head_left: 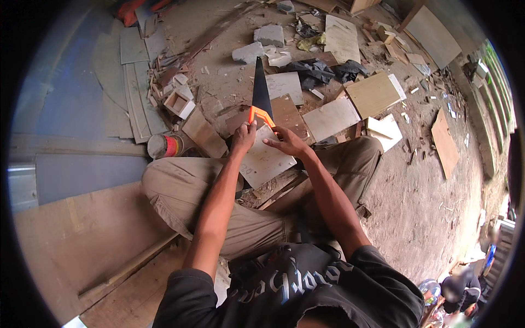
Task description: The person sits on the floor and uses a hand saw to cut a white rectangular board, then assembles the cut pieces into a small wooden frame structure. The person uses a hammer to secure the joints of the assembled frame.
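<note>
A handsaw with a black tapered blade and an orange handle (262, 113) points away from me, over the ground ahead. My left hand (244, 136) is closed around the left side of that handle. A pale, whitish board (267, 161) lies tilted between my knees, just below the handle. My right hand (289, 142) grips the board's upper right edge, its thumb lying across the face. The right fingertips are close to the handle's right end and partly hidden, so whether they touch it I cannot tell.
Loose board offcuts (331, 119) lie beyond my knees, with black plastic (309, 72) and concrete lumps (269, 35) farther off. A round container with a red band (164, 146) stands by my left knee. Large sheets (82, 218) are at left. Another person (462, 290) is at lower right.
</note>
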{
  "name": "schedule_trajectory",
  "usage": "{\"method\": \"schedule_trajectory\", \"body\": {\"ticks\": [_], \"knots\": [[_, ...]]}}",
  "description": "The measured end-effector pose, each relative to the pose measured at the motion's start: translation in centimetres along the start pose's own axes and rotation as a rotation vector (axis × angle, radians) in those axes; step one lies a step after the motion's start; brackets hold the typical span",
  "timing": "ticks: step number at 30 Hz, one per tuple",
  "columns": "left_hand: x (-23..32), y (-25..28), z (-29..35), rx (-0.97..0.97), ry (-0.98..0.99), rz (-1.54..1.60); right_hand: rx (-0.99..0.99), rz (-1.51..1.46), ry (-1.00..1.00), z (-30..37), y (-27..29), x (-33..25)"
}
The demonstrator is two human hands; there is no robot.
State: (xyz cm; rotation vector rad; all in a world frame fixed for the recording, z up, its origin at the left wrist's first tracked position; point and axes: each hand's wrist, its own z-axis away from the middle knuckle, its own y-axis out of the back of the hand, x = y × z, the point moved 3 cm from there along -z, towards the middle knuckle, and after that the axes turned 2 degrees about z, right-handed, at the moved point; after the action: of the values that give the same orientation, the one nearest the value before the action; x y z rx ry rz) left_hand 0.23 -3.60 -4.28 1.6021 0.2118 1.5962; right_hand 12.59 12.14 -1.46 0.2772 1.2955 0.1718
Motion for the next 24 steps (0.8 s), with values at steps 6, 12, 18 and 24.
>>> {"method": "schedule_trajectory", "body": {"ticks": [6, 12, 18, 24], "knots": [[-2.3, 0.7, -0.2, 0.012, 0.047, 0.100, -0.109, -0.086, 0.025, -0.6, -0.5, 1.2], [-4.6, 0.9, -0.4, -0.157, 0.419, 0.497, 0.028, -0.266, -0.020, 0.5, 5.1, 5.3], [-12.2, 0.2, 1.0, -0.404, 0.583, 0.387, 0.245, -0.530, -0.081, 2.1, 9.1, 3.8], [-9.6, -2.4, 1.1, -0.596, 0.469, -0.071, 0.351, -0.642, -0.010, 2.9, 10.4, 4.0]]}}
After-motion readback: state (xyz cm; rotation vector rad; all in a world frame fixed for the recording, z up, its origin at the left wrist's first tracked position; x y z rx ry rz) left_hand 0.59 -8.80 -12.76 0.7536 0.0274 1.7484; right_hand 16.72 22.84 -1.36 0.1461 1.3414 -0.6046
